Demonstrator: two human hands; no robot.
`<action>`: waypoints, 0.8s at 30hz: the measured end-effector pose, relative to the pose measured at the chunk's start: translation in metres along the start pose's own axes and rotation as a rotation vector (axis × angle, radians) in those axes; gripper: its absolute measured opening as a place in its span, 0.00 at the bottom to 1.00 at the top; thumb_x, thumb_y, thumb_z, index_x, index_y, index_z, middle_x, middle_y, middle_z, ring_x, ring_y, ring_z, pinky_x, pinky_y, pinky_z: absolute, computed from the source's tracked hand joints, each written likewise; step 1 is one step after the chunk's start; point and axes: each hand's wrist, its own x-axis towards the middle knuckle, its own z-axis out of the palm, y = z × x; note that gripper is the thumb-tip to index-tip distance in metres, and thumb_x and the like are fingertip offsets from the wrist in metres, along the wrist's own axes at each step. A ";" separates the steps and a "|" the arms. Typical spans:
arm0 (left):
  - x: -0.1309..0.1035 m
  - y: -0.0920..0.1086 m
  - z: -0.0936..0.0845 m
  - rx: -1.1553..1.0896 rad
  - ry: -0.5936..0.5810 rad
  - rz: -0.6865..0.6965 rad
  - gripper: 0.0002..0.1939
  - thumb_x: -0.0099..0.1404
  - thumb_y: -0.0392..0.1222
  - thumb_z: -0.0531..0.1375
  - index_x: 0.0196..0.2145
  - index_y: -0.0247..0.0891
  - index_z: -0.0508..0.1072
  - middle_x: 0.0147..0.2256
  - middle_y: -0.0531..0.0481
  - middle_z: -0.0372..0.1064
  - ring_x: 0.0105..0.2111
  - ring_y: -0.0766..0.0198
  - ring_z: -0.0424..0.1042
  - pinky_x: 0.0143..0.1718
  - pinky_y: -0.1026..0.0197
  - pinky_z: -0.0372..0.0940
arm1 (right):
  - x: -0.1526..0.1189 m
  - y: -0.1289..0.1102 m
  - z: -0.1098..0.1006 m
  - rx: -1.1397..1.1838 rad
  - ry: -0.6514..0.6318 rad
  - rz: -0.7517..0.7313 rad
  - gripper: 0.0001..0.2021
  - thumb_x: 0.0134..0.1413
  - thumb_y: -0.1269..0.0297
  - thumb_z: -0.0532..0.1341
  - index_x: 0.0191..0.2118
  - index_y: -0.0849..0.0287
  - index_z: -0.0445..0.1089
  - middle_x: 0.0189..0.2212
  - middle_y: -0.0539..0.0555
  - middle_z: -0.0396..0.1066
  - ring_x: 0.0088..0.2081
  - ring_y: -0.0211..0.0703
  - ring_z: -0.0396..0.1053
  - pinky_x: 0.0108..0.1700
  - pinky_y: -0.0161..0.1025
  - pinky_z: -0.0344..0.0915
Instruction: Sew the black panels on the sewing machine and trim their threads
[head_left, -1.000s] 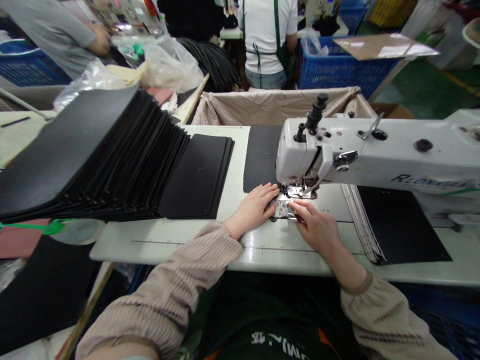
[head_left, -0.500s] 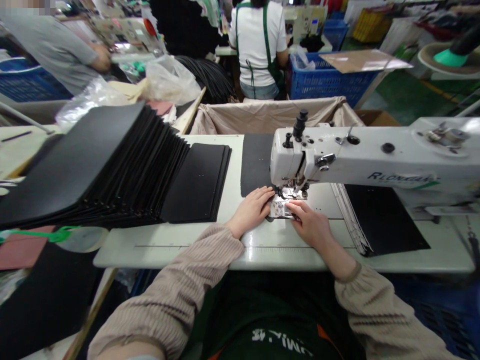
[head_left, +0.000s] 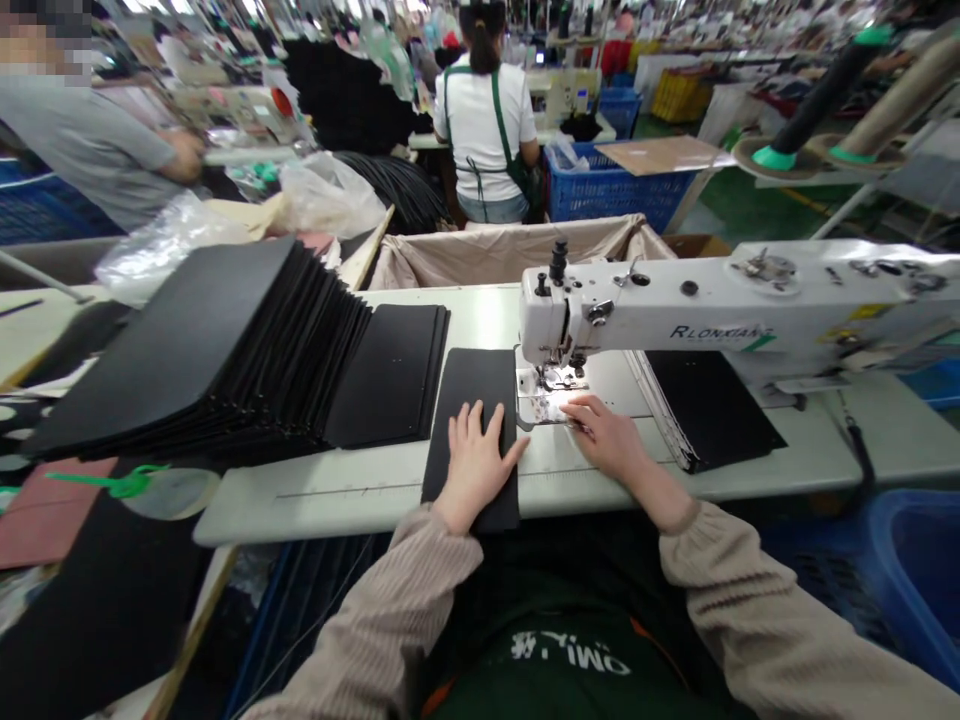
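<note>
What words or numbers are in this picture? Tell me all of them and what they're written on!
"RLONXIANG": on the white sewing machine.
White lettering, upside down, on the dark green garment: maybe "OMI"; the other marks are too blurred to read.
Ruler scale in front of the machine: any numbers are too small to read.
Yellow label on the machine: no words readable.

Panel (head_left: 480, 378) on the bench (head_left: 337, 508) beneath the left hand (head_left: 478, 462), panel stack (head_left: 202, 325) farther left, sewing machine (head_left: 645, 318) to the panel's right, bin (head_left: 487, 262) behind the bench.
</note>
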 end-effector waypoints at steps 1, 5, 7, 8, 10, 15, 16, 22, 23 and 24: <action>-0.022 0.000 -0.008 0.007 -0.031 0.020 0.33 0.63 0.57 0.61 0.59 0.36 0.64 0.61 0.30 0.58 0.62 0.34 0.55 0.58 0.29 0.53 | -0.012 0.001 -0.004 0.051 -0.003 0.001 0.17 0.64 0.64 0.54 0.56 0.51 0.67 0.52 0.53 0.70 0.46 0.43 0.72 0.39 0.36 0.66; -0.091 0.001 -0.047 -0.035 -0.334 0.126 0.27 0.61 0.38 0.59 0.58 0.39 0.63 0.66 0.40 0.52 0.67 0.43 0.47 0.64 0.34 0.47 | -0.067 0.006 -0.015 0.361 -0.002 0.108 0.14 0.66 0.61 0.52 0.52 0.53 0.69 0.44 0.52 0.75 0.43 0.43 0.73 0.43 0.37 0.65; -0.102 0.006 -0.058 -0.071 -0.454 0.179 0.30 0.57 0.28 0.54 0.58 0.40 0.62 0.67 0.45 0.49 0.68 0.49 0.43 0.67 0.37 0.43 | -0.089 0.009 -0.016 0.461 0.035 0.229 0.14 0.67 0.57 0.51 0.47 0.54 0.71 0.41 0.52 0.76 0.40 0.43 0.73 0.42 0.37 0.65; -0.101 0.011 -0.060 -0.085 -0.495 0.204 0.33 0.55 0.25 0.53 0.59 0.40 0.60 0.67 0.46 0.48 0.69 0.52 0.42 0.68 0.39 0.42 | -0.098 0.012 -0.015 0.482 0.065 0.291 0.14 0.67 0.56 0.51 0.44 0.54 0.71 0.39 0.52 0.76 0.39 0.43 0.73 0.42 0.37 0.65; -0.091 0.022 -0.056 -0.105 -0.536 0.260 0.38 0.53 0.23 0.51 0.61 0.40 0.58 0.68 0.48 0.47 0.69 0.54 0.41 0.69 0.40 0.40 | -0.111 0.017 -0.014 0.486 0.128 0.394 0.16 0.67 0.53 0.50 0.40 0.54 0.71 0.37 0.52 0.76 0.39 0.45 0.73 0.43 0.38 0.64; -0.054 0.057 -0.027 -0.125 -0.459 0.328 0.28 0.59 0.29 0.57 0.57 0.40 0.63 0.63 0.43 0.55 0.66 0.48 0.48 0.67 0.40 0.44 | -0.137 0.032 -0.020 0.365 0.123 0.542 0.16 0.65 0.49 0.50 0.40 0.54 0.66 0.31 0.51 0.72 0.33 0.45 0.71 0.37 0.39 0.63; -0.049 0.066 -0.021 -0.134 -0.428 0.320 0.24 0.62 0.34 0.59 0.56 0.39 0.64 0.61 0.41 0.58 0.64 0.46 0.52 0.65 0.40 0.48 | -0.142 0.033 -0.022 0.324 0.091 0.557 0.16 0.66 0.49 0.49 0.42 0.54 0.65 0.30 0.51 0.72 0.32 0.45 0.71 0.35 0.39 0.62; -0.036 0.120 0.020 -0.213 -0.336 0.359 0.21 0.66 0.46 0.61 0.54 0.39 0.65 0.51 0.42 0.65 0.50 0.51 0.64 0.51 0.50 0.62 | -0.167 0.029 -0.022 0.187 -0.023 0.528 0.14 0.67 0.53 0.47 0.46 0.55 0.62 0.32 0.51 0.72 0.32 0.45 0.71 0.31 0.37 0.57; -0.035 0.126 0.026 -0.208 -0.329 0.364 0.16 0.68 0.44 0.59 0.51 0.39 0.68 0.47 0.44 0.66 0.47 0.53 0.65 0.48 0.51 0.63 | -0.168 0.027 -0.020 0.179 -0.032 0.519 0.13 0.67 0.53 0.48 0.45 0.55 0.62 0.32 0.50 0.73 0.32 0.44 0.72 0.30 0.36 0.56; -0.034 0.130 0.032 -0.201 -0.327 0.366 0.10 0.69 0.43 0.57 0.47 0.39 0.70 0.43 0.45 0.67 0.44 0.54 0.65 0.46 0.52 0.63 | -0.168 0.025 -0.017 0.171 -0.040 0.507 0.13 0.67 0.53 0.49 0.45 0.55 0.63 0.31 0.50 0.73 0.32 0.44 0.72 0.30 0.36 0.55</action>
